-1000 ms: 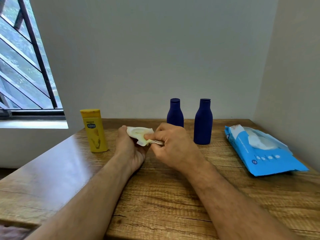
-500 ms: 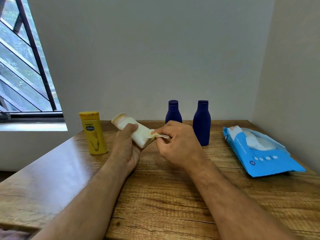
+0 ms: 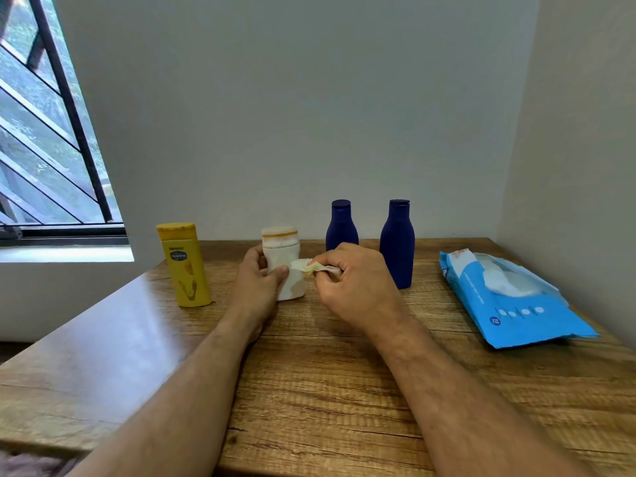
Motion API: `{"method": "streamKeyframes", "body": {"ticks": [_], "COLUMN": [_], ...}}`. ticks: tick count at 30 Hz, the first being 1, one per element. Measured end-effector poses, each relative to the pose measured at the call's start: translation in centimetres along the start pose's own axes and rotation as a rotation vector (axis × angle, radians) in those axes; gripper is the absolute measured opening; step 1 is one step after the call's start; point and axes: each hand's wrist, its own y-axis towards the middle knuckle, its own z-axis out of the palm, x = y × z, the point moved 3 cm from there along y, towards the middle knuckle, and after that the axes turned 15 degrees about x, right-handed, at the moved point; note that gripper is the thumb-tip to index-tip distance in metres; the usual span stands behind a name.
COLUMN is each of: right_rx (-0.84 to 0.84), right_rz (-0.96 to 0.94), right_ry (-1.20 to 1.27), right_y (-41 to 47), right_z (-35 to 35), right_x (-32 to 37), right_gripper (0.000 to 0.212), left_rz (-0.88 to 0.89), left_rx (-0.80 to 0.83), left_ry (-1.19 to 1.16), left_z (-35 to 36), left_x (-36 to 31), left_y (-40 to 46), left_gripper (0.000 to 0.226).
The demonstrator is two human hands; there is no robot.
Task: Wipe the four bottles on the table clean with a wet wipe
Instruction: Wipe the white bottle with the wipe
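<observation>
Left hand (image 3: 258, 282) grip: fingers and thumb curled round the white bottle (image 3: 285, 266), thumb across its front, bottle upright with its base on or just above the tabletop (image 3: 327, 390); contact can't be told. Bottle has a white cap with an orange band and brownish smears on cap and lower body. Right hand (image 3: 354, 287) grip: thumb and fingertips pinch a crumpled wet wipe (image 3: 316, 266), yellowish-stained, its left end touching the right side of the white bottle at mid height. Right hand sits just right of the bottle, knuckles up, fingers curled. Both forearms bare, reaching in from the near edge and converging at table centre.

Yellow Vaseline bottle (image 3: 185, 265) stands upright left of the left hand, apart from it. Two dark blue bottles stand upright further back: the shorter blue bottle (image 3: 341, 223) partly hidden behind the right hand, the taller blue bottle (image 3: 397, 242) just right of that hand. Blue wet wipes pack (image 3: 509, 304) lies flat at right, flap open, white wipe showing. Barred window (image 3: 51, 132) far left, plain wall behind.
</observation>
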Motion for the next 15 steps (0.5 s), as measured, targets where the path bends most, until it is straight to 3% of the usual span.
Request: {"method": "streamKeyframes", "body": {"ticks": [10, 15], "right_rx": [0.071, 0.05], "right_rz": [0.03, 0.029], "right_ry": [0.041, 0.031], "right_y": [-0.07, -0.01], "right_z": [0.17, 0.16], "right_x": [0.15, -0.08], "right_gripper": [0.023, 0.023], "left_rz": [-0.022, -0.096], "left_rx": [-0.053, -0.056], "left_ry": [0.069, 0.118], "left_z": [-0.04, -0.29], "left_x": [0.2, 0.64], "left_y": [0.08, 0.29], "left_gripper": [0.038, 0.065]}}
